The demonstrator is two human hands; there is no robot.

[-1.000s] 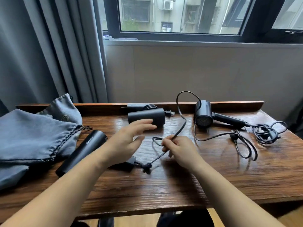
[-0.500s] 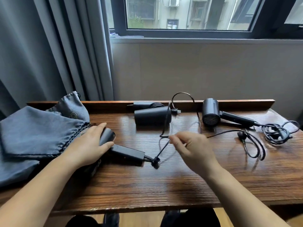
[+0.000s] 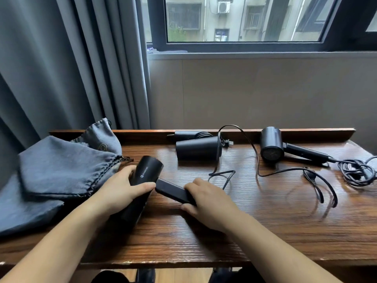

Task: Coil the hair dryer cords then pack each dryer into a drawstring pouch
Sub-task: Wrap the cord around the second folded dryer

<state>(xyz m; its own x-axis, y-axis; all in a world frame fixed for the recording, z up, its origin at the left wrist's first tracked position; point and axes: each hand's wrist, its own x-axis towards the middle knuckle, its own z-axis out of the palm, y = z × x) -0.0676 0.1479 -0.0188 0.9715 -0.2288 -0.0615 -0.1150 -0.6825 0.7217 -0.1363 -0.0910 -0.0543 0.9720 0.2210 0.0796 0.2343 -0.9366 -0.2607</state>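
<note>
Gripping the near hair dryer (image 3: 148, 172) on the wooden table (image 3: 265, 231), left hand (image 3: 120, 190) holds its barrel, right hand (image 3: 210, 199) its handle (grey pouches (image 3: 61, 166) lie just left); two more dryers (image 3: 199, 150) sit behind, below the window (image 3: 244, 21).

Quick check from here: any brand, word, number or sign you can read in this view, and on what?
Small white logo and brand word on the barrel of the hair dryer under the left hand: too blurred to read.
Round emblem on the grey pouch: a mark, with no legible letters.
Nothing else carries text.

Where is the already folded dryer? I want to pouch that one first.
In the head view, the folded dryer lies at the table's back middle, its plug beside it, left of the unfolded dryer.
</note>
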